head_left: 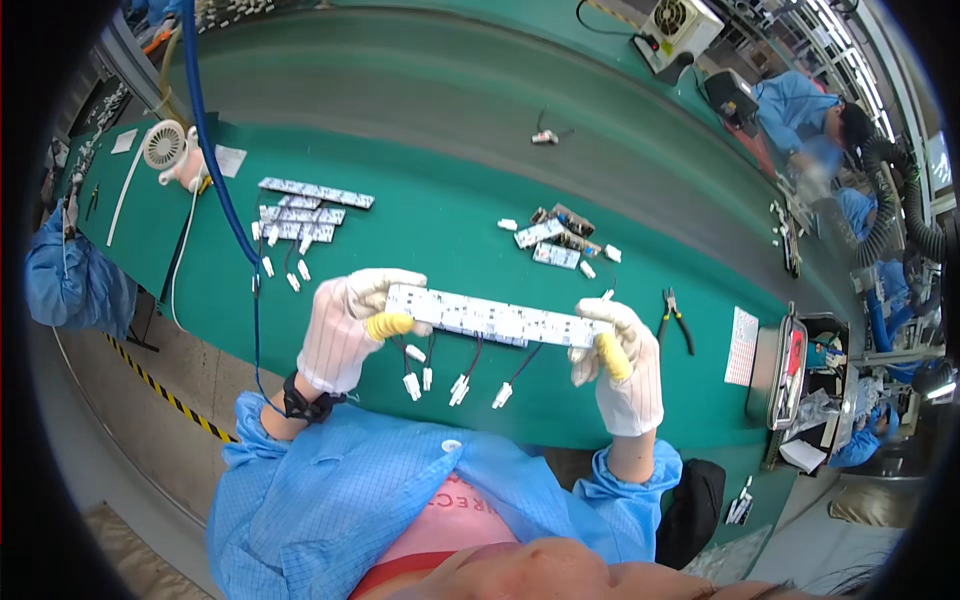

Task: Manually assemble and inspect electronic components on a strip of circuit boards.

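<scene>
I hold a long white circuit board strip (490, 314) level in front of me, one end in each hand. My left hand (345, 325), in a white striped glove with a yellow thumb cover, grips its left end. My right hand (625, 365), gloved the same way, is closed on the right end. Behind and below the strip, partly hidden by it, shows another board piece (510, 341). Dark wires with white plug connectors (459, 389) hang below toward me; whether they join the held strip cannot be seen.
Boards with wires (312, 217) lie at the left, and a smaller board pile (555, 237) lies beyond my right hand. Cutting pliers (675, 320), a printed sheet (741, 345) and a metal tray (778, 372) sit rightward. A blue hose (213, 160) hangs near a small fan (166, 148). Co-workers sit both sides.
</scene>
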`<state>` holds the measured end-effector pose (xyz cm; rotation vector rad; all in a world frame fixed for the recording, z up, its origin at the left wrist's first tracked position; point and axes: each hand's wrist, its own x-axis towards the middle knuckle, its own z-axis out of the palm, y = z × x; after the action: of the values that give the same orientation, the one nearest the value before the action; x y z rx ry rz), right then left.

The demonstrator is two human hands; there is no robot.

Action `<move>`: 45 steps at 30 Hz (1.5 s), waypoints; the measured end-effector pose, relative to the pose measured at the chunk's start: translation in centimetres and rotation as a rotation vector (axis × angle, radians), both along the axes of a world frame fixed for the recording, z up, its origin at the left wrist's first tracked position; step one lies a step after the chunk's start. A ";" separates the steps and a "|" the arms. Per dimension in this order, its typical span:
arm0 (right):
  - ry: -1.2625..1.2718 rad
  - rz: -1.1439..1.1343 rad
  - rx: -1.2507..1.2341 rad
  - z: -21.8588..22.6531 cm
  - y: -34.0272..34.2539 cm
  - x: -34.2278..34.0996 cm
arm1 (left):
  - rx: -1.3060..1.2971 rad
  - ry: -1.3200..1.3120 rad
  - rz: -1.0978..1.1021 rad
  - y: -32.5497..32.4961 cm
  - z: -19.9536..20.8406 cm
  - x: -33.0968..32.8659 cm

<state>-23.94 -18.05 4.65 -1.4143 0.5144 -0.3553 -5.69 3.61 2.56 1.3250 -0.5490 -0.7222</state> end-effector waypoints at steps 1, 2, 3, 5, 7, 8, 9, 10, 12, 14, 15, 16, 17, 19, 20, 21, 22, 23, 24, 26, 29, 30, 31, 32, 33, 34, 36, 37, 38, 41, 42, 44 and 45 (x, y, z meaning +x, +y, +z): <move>-0.018 0.013 0.051 0.0 -0.2 -0.3 | 0.026 -0.005 -0.001 0.1 -0.1 0.0; -0.038 0.031 0.102 -0.1 -0.5 -0.3 | 0.017 -0.020 -0.005 0.0 0.0 0.1; -0.037 0.023 0.071 -0.3 -0.6 -0.3 | 0.025 -0.037 -0.009 0.0 -0.3 0.3; -0.051 0.011 0.044 -0.7 -0.7 -0.2 | 0.079 -0.137 0.027 0.1 -1.2 0.5; -0.052 0.000 -0.005 -0.9 -0.9 -0.2 | 0.095 -0.148 0.011 -0.1 -1.5 0.8; -0.072 -0.016 0.026 -1.0 -0.9 -0.2 | 0.020 -0.062 -0.007 -0.7 -1.1 0.7; -0.081 -0.034 0.040 -1.1 -0.9 -0.2 | 0.037 -0.097 -0.005 -0.8 -1.2 0.8; -0.090 -0.052 0.053 -1.2 -0.8 -0.2 | 0.088 -0.144 0.009 -0.9 -0.5 0.5; -0.097 -0.046 0.058 -1.1 -0.9 -0.2 | 0.327 -0.490 -0.008 -0.6 -0.4 0.7; -0.082 -0.066 0.053 -1.2 -0.8 -0.1 | 0.160 -0.347 0.028 -0.8 -0.9 0.2; -0.087 -0.060 0.063 -1.2 -0.8 -0.1 | -0.014 -0.212 0.062 -0.9 -1.1 0.0; -0.084 -0.053 0.066 -1.3 -0.8 0.0 | -0.010 -0.210 0.069 -0.7 -1.0 0.0; -0.090 -0.058 0.064 -1.4 -0.9 0.0 | 0.023 -0.232 0.060 -0.7 -0.8 0.1; -0.094 -0.064 0.064 -1.5 -0.9 0.0 | 0.057 -0.253 0.051 -0.7 -0.8 0.2; -0.105 -0.066 0.069 -1.5 -0.9 0.0 | 0.042 -0.214 0.059 -0.7 -1.1 0.2; -0.116 -0.067 0.075 -1.5 -0.9 0.1 | 0.026 -0.176 0.066 -0.7 -1.4 0.3; -0.113 -0.067 0.076 -1.5 -1.0 0.1 | 0.028 -0.173 0.067 -0.4 -1.8 0.4; -0.111 -0.060 0.081 -1.4 -1.0 0.2 | 0.104 -0.252 0.064 0.0 -2.3 0.6; -0.109 -0.053 0.086 -1.4 -1.0 0.2 | 0.180 -0.331 0.062 0.1 -2.4 0.7; -0.111 -0.051 0.090 -1.6 -1.0 0.3 | 0.103 -0.216 0.044 -0.4 -1.0 0.5; -0.103 -0.051 0.087 -1.7 -1.0 0.4 | 0.006 -0.184 0.070 -0.9 -1.0 0.3; -0.092 -0.053 0.083 -1.7 -1.0 0.4 | -0.014 -0.266 0.114 -0.9 -1.2 0.2; -0.092 -0.054 0.083 -1.7 -0.9 0.5 | -0.014 -0.265 0.113 -0.8 -1.0 0.2; -0.147 -0.013 0.198 -1.7 -1.0 0.5 | -0.059 -0.189 0.132 -0.7 -0.7 0.2; -0.203 0.027 0.312 -1.7 -1.0 0.6 | -0.104 -0.112 0.150 -0.7 -0.6 0.1; -0.199 0.018 0.307 -2.2 -0.7 0.9 | -0.138 -0.166 0.289 -0.7 -1.1 0.1; -0.068 -0.063 -0.011 -4.0 0.0 1.9 | -0.052 -0.212 0.364 -0.2 -1.1 0.6; -0.005 0.037 -0.361 -5.0 -0.1 2.6 | -0.095 -0.217 0.381 -0.1 -1.6 1.1; 0.073 0.146 -0.704 -5.7 0.1 2.9 | -0.131 -0.214 0.403 0.4 -2.2 1.3; 0.104 0.312 -1.150 -7.0 1.4 3.8 | -0.218 -0.193 0.409 0.4 -3.0 2.0; 0.157 0.375 -1.224 -7.7 1.7 3.9 | -0.228 -0.189 0.435 0.4 -3.0 2.0; 0.151 0.368 -1.375 -8.6 1.2 4.1 | -0.156 -0.230 0.406 0.3 -2.5 2.2; 0.181 0.406 -1.289 -7.9 0.9 4.1 | -0.164 -0.241 0.435 0.4 -2.6 2.5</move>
<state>-19.80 -17.13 -3.24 -2.7588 0.0696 -0.2116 -3.23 4.05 -0.07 1.3256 -0.4771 -0.1580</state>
